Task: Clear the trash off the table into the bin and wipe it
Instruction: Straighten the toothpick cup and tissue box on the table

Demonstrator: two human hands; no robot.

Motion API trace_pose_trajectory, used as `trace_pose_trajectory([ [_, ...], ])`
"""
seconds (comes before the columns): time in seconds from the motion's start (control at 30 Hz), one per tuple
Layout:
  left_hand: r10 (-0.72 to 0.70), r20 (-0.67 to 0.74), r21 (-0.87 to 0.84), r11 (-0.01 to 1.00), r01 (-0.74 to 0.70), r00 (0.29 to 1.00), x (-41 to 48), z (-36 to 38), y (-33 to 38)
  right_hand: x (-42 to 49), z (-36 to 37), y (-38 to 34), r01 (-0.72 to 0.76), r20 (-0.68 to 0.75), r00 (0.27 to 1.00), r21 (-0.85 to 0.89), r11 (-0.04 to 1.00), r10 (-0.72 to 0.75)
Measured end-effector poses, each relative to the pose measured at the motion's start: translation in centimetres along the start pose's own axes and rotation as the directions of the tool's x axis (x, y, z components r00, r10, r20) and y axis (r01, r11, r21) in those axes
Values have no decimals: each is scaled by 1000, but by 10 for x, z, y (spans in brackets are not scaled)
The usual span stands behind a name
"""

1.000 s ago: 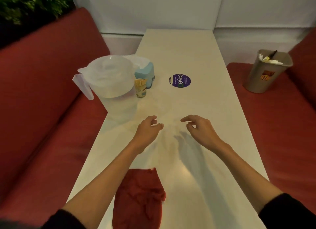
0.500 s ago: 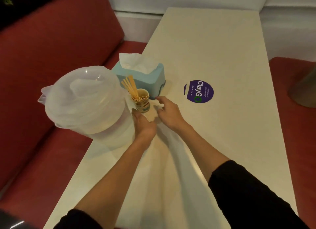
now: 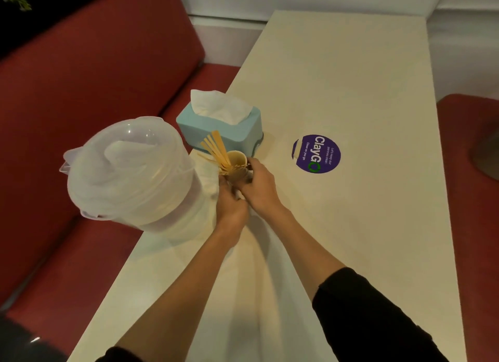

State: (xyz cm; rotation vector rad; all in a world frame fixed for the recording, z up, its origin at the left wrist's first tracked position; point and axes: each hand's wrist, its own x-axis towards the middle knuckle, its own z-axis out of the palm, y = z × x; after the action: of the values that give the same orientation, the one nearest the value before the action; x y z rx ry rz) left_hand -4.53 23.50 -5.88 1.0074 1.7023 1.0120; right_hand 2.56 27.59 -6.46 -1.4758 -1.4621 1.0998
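Observation:
A small tan cup point(image 3: 237, 160) with several wooden stir sticks point(image 3: 216, 149) stands on the cream table point(image 3: 364, 213), just in front of the blue tissue box point(image 3: 224, 130). Both of my hands close around the cup's lower half: my left hand point(image 3: 231, 209) from the near left, my right hand point(image 3: 260, 184) from the right. The cup leans slightly and its base is hidden by my fingers. The bin shows only as a dark sliver point(image 3: 487, 156) at the right edge.
A large clear plastic pitcher with lid point(image 3: 132, 172) stands at the table's left edge, close to my left hand. A purple round sticker point(image 3: 316, 154) lies right of the cup. Red bench seats point(image 3: 81, 91) flank the table on both sides.
My hands moved forward from mid-table to the cup and closed on it. My view leaned forward and left, so the red cloth and most of the bin left the frame.

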Motion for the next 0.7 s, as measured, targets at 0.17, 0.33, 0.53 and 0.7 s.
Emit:
trace_pose_trajectory([
  [0.17, 48, 163, 14, 999, -51, 985, -39, 22, 9, -36, -42, 14, -55, -136, 989, 51, 997, 62],
  [0.33, 79, 364, 30, 995, -96, 928, -85, 52, 23, -85, -94, 27, -92, -287, 952, 68, 993, 108],
  [0.53, 55, 522, 84, 990, -116, 851, -106, 73, 15, -119, -125, 41, -163, -347, 922, 61, 985, 174],
  [0.7, 12, 585, 140, 983, -115, 811, -102, 83, 22, -115, -134, 40, -198, -376, 902, 73, 978, 211],
])
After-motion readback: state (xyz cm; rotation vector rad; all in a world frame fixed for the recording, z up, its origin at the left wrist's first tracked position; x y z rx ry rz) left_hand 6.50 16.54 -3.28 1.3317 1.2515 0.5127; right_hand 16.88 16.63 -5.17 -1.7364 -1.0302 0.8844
